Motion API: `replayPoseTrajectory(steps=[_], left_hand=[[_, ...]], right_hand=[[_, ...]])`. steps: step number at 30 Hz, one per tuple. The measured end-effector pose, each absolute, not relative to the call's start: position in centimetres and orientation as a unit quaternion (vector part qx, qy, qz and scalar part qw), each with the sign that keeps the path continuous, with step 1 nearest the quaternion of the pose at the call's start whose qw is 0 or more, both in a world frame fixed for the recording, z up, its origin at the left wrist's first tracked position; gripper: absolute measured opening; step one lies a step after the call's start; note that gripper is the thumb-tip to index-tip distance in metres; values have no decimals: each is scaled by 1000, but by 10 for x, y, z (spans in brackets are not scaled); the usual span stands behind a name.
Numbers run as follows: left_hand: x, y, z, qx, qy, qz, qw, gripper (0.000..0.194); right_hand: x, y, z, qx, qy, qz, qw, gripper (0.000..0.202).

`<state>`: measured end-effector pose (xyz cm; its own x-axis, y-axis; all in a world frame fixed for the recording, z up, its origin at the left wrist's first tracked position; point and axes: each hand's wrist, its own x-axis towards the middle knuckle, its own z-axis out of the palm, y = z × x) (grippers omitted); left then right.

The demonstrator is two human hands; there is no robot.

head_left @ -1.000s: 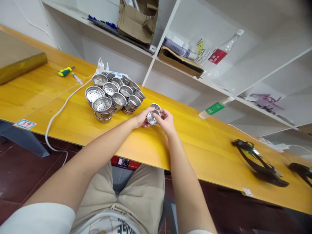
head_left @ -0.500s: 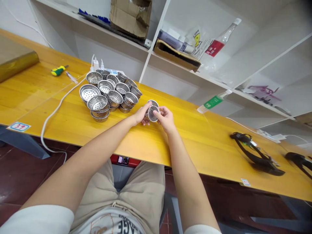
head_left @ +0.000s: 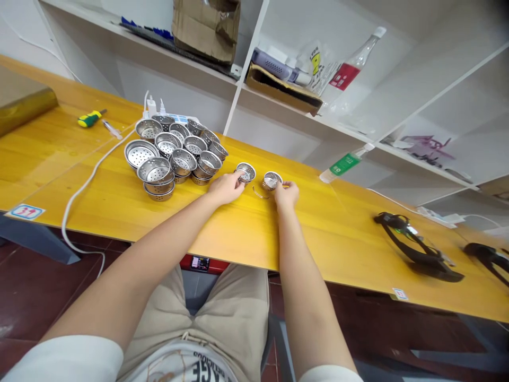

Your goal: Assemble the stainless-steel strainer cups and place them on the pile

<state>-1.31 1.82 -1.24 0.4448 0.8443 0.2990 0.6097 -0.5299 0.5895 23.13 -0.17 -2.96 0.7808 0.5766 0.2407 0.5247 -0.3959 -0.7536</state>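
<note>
Drawn apart since the earlier frame, where they were together between the two hands, two perforated metal cups are now side by side with a gap between them. The left hand (head_left: 226, 188) is closed on the near-left rim of the left cup (head_left: 246, 172), thumb over the edge; the right hand (head_left: 287, 195) has its fingers pinched at the near-right rim of the right cup (head_left: 272, 181). Both cups face mouth up, and in the gap a thin curved strip (head_left: 260, 193) lies on the wooden surface (head_left: 238, 228), touched by neither hand. A light hold low on each wall, with the fingertips out of the mouth, should keep the cups level and the smooth rims from slipping; lowering them flat before letting go would stop them rocking, and leaving room around the strip would keep it from being trapped under a base. Left of the hands stand more cups in close stacks (head_left: 182, 159), near enough that a wide left elbow or wrist could knock them. Farther out, a white cable (head_left: 81, 188) curves over the near edge, a screwdriver (head_left: 89, 119) lies far left, and a green-labelled bottle (head_left: 345, 164) is at the far right.
</note>
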Motion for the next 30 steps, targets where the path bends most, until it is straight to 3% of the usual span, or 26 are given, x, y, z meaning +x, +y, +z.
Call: replayPoseTrajectory(steps=[8, 13, 16, 21, 30], left_hand=[[-15, 16, -10, 842, 438, 266, 165, 27], [-16, 17, -13, 839, 410, 316, 167, 22], [-16, 17, -14, 836, 394, 345, 163, 21], [-19, 12, -9, 846, 386, 342, 134, 25], [-16, 2, -7, 879, 336, 329, 75, 30]], right_hand=[[227, -1, -28, -846, -350, 62, 397, 15], [218, -12, -18, -806, -369, -1, 463, 15], [202, -20, -15, -725, -444, -20, 526, 26], [169, -24, -20, -614, -576, 85, 534, 31], [164, -18, -21, -617, -476, 190, 597, 18]])
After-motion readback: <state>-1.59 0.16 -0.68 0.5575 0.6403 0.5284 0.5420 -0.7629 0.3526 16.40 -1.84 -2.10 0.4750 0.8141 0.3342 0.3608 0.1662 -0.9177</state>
